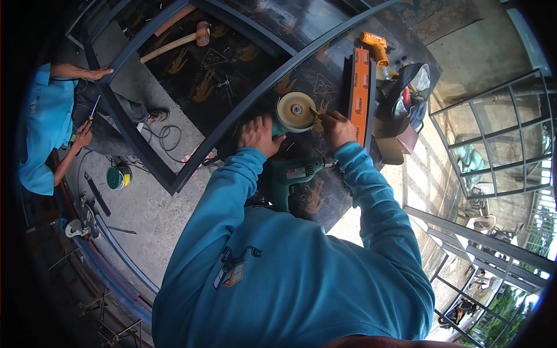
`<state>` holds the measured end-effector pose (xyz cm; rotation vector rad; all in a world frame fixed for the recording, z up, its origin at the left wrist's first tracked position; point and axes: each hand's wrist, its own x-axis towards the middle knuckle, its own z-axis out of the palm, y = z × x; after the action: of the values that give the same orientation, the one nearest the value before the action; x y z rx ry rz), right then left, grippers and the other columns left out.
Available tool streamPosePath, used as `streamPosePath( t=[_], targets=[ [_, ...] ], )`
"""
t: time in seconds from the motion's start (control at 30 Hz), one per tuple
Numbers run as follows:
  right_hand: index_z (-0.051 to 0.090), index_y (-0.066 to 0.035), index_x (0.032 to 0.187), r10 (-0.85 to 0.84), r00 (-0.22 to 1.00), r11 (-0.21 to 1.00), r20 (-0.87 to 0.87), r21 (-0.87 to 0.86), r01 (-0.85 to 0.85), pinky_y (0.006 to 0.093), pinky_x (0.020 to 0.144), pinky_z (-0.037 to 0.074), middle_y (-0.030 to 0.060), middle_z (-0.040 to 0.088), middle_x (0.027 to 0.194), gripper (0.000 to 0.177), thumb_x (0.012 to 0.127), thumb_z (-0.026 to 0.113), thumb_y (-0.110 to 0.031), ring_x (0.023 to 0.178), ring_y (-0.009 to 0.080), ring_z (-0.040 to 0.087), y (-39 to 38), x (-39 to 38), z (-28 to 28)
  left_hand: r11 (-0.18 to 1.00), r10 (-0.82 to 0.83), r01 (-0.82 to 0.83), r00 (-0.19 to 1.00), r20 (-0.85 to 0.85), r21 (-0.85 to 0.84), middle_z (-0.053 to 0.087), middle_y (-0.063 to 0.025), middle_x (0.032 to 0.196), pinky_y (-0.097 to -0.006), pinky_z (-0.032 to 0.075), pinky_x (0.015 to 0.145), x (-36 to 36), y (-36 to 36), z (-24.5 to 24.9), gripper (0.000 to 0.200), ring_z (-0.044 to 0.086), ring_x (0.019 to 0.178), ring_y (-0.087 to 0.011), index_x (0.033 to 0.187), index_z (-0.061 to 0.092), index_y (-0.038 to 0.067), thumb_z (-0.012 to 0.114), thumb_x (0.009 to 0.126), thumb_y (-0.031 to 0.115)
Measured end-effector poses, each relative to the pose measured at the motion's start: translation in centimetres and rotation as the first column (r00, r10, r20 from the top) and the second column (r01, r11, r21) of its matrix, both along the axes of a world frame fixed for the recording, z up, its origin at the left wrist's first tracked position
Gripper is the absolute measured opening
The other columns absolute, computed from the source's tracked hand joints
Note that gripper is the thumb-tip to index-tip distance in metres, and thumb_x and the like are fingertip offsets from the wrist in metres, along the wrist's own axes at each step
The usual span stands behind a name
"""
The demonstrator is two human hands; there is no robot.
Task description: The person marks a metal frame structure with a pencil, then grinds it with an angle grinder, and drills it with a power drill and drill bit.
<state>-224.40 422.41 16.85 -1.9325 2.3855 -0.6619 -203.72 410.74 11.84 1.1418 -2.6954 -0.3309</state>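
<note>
A round tan disc with a metal centre sits on a green power tool, partly hidden by my left hand. That hand rests on the tool's body at the disc's lower left, fingers bent over it. My right hand is closed on a thin brownish tool whose tip reaches the disc's right edge. Below both hands, a green drill lies on the dark table, its chuck pointing right.
Dark metal frame crosses the table. A mallet lies inside it. At right are an orange box, an orange drill and a bag. A co-worker at left holds a screwdriver; a bucket stands nearby.
</note>
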Motion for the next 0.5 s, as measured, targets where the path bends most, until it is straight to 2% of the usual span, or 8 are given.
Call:
streamPosePath(
  t=[0.5],
  targets=[
    [0.069,-0.008,0.104,-0.001,1.0,1.0,0.008,0.017,0.0,0.0404,0.074,0.056,0.0137,0.067,0.098,0.034,0.073,0.058,0.002,0.084,0.0337,0.067,0.07,-0.31,-0.5,1.0,-0.001,0.001,1.0,0.003,0.006,0.058,-0.0149,0.101,-0.045,0.048,0.081,-0.05,-0.03,0.02,0.07,0.06,0.094,-0.032,0.122,0.049,0.004,0.072,0.074,0.049]
  ],
)
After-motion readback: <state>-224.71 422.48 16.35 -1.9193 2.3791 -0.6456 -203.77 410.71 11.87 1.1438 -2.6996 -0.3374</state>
